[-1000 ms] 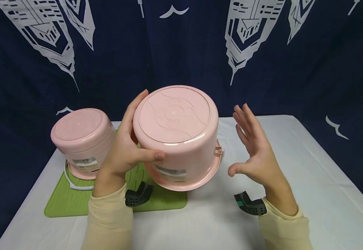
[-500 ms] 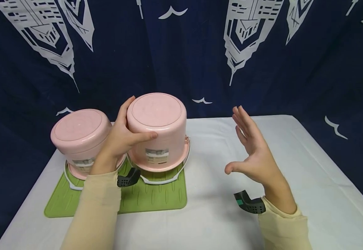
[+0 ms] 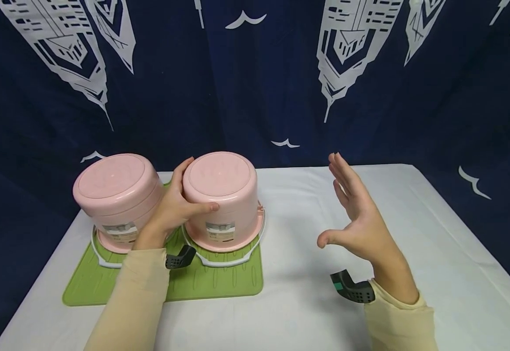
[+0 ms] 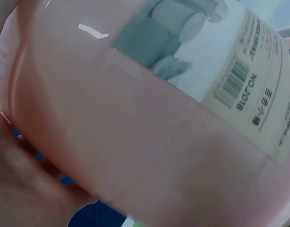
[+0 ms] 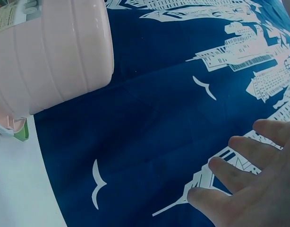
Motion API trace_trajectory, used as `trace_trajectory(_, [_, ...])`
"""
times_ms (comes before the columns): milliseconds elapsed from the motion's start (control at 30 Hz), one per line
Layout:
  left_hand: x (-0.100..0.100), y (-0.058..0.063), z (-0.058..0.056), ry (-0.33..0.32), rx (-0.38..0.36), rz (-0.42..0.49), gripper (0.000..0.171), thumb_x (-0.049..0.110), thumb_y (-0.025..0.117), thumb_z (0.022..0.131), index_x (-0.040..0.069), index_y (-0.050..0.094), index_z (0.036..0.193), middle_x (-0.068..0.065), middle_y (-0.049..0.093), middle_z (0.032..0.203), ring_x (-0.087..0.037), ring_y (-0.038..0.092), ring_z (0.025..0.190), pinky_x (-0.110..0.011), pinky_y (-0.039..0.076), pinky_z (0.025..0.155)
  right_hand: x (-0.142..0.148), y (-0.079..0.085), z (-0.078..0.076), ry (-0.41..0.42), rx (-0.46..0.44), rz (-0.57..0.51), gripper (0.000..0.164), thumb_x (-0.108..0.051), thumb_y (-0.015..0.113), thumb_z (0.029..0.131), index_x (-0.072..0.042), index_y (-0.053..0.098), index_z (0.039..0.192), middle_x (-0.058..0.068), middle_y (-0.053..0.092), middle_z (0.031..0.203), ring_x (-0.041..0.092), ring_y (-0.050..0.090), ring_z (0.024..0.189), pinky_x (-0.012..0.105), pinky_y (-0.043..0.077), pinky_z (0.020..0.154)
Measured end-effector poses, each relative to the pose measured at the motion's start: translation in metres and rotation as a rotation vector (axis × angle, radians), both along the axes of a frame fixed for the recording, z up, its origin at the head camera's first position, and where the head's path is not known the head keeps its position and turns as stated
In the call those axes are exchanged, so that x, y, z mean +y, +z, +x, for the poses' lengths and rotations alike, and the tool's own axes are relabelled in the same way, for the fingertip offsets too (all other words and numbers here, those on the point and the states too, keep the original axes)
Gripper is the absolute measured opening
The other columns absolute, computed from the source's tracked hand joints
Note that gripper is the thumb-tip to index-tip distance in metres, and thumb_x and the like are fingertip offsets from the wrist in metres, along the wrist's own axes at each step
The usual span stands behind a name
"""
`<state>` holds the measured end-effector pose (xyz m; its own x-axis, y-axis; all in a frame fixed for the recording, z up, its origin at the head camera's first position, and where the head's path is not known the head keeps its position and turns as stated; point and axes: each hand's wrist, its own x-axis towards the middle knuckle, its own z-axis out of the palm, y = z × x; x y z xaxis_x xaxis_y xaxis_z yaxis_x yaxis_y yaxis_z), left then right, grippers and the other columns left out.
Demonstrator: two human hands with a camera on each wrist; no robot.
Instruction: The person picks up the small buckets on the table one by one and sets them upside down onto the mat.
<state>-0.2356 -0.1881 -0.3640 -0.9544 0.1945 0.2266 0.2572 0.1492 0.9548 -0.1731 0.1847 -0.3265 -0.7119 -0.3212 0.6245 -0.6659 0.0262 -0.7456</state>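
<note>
Upside down at the mat's right half stands a pink bucket point(image 3: 221, 214), its rim low and its round base on top. My left hand point(image 3: 171, 207) grips its left side, thumb across the front and fingers round the back. In the left wrist view the bucket's printed label point(image 4: 234, 80) shows close up. To the left is another upturned pink bucket point(image 3: 114, 195), partly hidden by my left hand and forearm. Both rest on a green mat point(image 3: 215, 285). My right hand point(image 3: 360, 219) is held up apart at the right, fingers straight, thumb out, touching nothing.
A white cloth point(image 3: 299, 312) covers the table, whose right edge slants down to the right. Behind it hangs a dark blue curtain point(image 3: 237, 97) with white building prints. A white handle point(image 3: 226, 263) lies curved on the mat before the right bucket.
My left hand has moved the right bucket left, away from the camera and then down onto the mat, beside the other bucket. My right hand has stayed nearly still.
</note>
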Motion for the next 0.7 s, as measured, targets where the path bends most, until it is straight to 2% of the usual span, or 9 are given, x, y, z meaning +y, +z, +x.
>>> trace_trajectory(233, [-0.008, -0.006, 0.001, -0.023, -0.016, 0.045, 0.121, -0.002, 0.089, 0.071, 0.015, 0.009, 0.161, -0.009, 0.031, 0.159, -0.025, 0.035, 0.141, -0.040, 0.024, 0.117, -0.002, -0.004, -0.002, 0.001, -0.001, 0.019, 0.130, -0.045, 0.093, 0.060, -0.005, 0.021, 0.160, 0.011, 0.019, 0.166, 0.031, 0.014, 0.152, 0.038, 0.017, 0.120])
trace_trajectory(333, [-0.010, -0.005, 0.000, -0.044, -0.031, 0.064, 0.121, -0.005, 0.087, 0.071, 0.015, 0.008, 0.161, -0.008, 0.028, 0.160, -0.024, 0.034, 0.142, -0.039, 0.024, 0.117, -0.004, -0.006, -0.003, -0.027, -0.005, 0.071, 0.131, -0.045, 0.095, 0.058, -0.008, 0.023, 0.160, 0.009, 0.020, 0.166, 0.028, 0.016, 0.151, 0.037, 0.019, 0.119])
trace_trajectory(500, [-0.011, -0.003, 0.000, -0.049, -0.047, 0.038, 0.122, -0.005, 0.087, 0.071, 0.016, 0.007, 0.161, -0.008, 0.028, 0.160, -0.025, 0.033, 0.142, -0.040, 0.021, 0.118, -0.005, -0.008, -0.003, -0.089, -0.022, 0.140, 0.132, -0.044, 0.097, 0.054, -0.012, 0.025, 0.161, 0.004, 0.023, 0.165, 0.023, 0.019, 0.151, 0.036, 0.021, 0.119])
trace_trajectory(700, [-0.010, 0.000, 0.002, -0.047, -0.067, 0.006, 0.126, -0.002, 0.089, 0.071, 0.019, 0.004, 0.162, -0.005, 0.024, 0.162, -0.021, 0.031, 0.144, -0.039, 0.019, 0.119, -0.008, -0.010, -0.002, -0.156, -0.049, 0.199, 0.128, -0.028, 0.100, 0.057, -0.016, 0.026, 0.161, -0.002, 0.023, 0.165, 0.019, 0.018, 0.151, 0.037, 0.021, 0.119])
